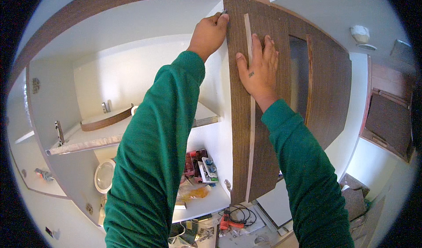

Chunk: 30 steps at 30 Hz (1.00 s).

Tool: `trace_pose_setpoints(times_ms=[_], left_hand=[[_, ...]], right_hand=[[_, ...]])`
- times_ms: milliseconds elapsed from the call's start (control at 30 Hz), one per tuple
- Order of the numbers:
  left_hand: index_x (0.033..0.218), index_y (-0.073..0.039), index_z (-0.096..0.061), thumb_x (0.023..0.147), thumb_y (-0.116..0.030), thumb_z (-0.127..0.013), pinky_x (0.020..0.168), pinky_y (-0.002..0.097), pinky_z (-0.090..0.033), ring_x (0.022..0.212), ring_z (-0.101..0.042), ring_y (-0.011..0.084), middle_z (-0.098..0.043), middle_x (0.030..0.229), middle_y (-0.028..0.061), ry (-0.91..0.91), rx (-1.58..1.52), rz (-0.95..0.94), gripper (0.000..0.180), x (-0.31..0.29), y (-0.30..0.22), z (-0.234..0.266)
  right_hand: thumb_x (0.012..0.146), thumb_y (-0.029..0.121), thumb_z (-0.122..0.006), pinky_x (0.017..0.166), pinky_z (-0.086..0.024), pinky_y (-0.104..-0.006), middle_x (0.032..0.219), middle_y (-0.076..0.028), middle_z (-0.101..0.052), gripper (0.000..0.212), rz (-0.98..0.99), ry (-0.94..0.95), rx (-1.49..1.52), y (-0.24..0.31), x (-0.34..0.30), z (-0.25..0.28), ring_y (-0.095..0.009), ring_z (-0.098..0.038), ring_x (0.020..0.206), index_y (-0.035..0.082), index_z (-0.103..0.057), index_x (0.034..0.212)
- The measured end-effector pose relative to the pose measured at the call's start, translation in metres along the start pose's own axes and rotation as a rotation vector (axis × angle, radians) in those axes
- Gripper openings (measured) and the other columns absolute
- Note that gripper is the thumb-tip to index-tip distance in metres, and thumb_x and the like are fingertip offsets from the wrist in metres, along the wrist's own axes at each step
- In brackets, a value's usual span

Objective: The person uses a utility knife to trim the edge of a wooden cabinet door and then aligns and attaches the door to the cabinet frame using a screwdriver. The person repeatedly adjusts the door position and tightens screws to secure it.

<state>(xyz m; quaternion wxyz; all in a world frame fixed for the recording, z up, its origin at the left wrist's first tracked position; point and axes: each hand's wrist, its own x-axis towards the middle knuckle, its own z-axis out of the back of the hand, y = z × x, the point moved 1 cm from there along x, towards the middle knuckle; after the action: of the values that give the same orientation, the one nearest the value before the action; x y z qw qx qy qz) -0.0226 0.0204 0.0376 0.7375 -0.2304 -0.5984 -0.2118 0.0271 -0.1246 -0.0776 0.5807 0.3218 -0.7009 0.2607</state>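
My left hand (209, 35) is closed at the upper corner of a white-lined cabinet opening. A small dark-grey thing (224, 12) shows at its thumb and fingertip, against the edge of the dark wood-grain frame; its kind is hidden. My right hand (260, 70) lies with fingers stretched out on the wood-grain panel (270, 147), over a narrow pale strip (251, 160) that runs down the panel. Both arms wear green sleeves and reach upward.
A shelf (99, 140) inside the cabinet holds a curved wood-edged piece (105, 121). Below sit a round white item (104, 176) and small boxes (206, 169). An orange-red power tool (229, 220) with a black cord lies lower down. A tall gap (299, 74) opens right of my right hand.
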Motion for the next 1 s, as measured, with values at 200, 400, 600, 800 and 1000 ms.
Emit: trace_pose_setpoints(times_ms=[200, 400, 600, 800, 1000], left_hand=[[0.124, 0.001, -0.066, 0.101, -0.043, -0.046, 0.093, 0.0484, -0.052, 0.105, -0.065, 0.0489, -0.068, 0.107, 0.0320, 0.006, 0.041, -0.050, 0.054, -0.005, -0.008, 0.003], [0.123, 0.002, -0.066, 0.101, -0.042, -0.046, 0.094, 0.0483, -0.051, 0.105, -0.065, 0.0489, -0.068, 0.107, 0.0319, -0.003, 0.012, -0.050, 0.053, -0.001, -0.002, 0.004], [0.119, 0.001, -0.068, 0.101, -0.041, -0.046, 0.092, 0.0493, -0.051, 0.102, -0.065, 0.0493, -0.068, 0.104, 0.0320, 0.015, -0.021, -0.019, 0.051, 0.002, -0.004, 0.002], [0.114, 0.001, -0.070, 0.101, -0.041, -0.046, 0.090, 0.0493, -0.051, 0.099, -0.066, 0.0484, -0.069, 0.100, 0.0310, 0.007, -0.027, 0.046, 0.050, 0.005, -0.007, 0.001], [0.116, 0.001, -0.069, 0.101, -0.041, -0.046, 0.089, 0.0489, -0.052, 0.098, -0.066, 0.0479, -0.070, 0.099, 0.0301, -0.040, -0.034, -0.029, 0.050, 0.014, -0.006, 0.007]], right_hand=[[0.093, 0.041, -0.061, 0.117, -0.022, -0.0626, 0.152, -0.033, -0.034, 0.070, 0.020, -0.001, -0.001, -0.005, -0.002, -0.001, -0.050, -0.032, 0.142, 0.004, -0.041, 0.148], [0.093, 0.041, -0.061, 0.117, -0.022, -0.0630, 0.152, -0.033, -0.034, 0.069, 0.016, -0.019, 0.013, 0.001, -0.001, -0.002, -0.051, -0.031, 0.142, 0.004, -0.041, 0.149], [0.094, 0.041, -0.060, 0.117, -0.022, -0.0632, 0.152, -0.034, -0.033, 0.069, 0.011, -0.008, 0.000, -0.001, 0.000, 0.000, -0.052, -0.030, 0.142, 0.004, -0.040, 0.149], [0.095, 0.041, -0.059, 0.117, -0.021, -0.0635, 0.152, -0.035, -0.032, 0.070, 0.010, -0.001, -0.006, -0.003, -0.001, -0.001, -0.052, -0.029, 0.143, 0.003, -0.039, 0.150], [0.095, 0.041, -0.058, 0.118, -0.020, -0.0634, 0.153, -0.034, -0.032, 0.068, 0.029, 0.017, 0.040, -0.003, -0.001, 0.000, -0.052, -0.029, 0.143, 0.005, -0.040, 0.149]])
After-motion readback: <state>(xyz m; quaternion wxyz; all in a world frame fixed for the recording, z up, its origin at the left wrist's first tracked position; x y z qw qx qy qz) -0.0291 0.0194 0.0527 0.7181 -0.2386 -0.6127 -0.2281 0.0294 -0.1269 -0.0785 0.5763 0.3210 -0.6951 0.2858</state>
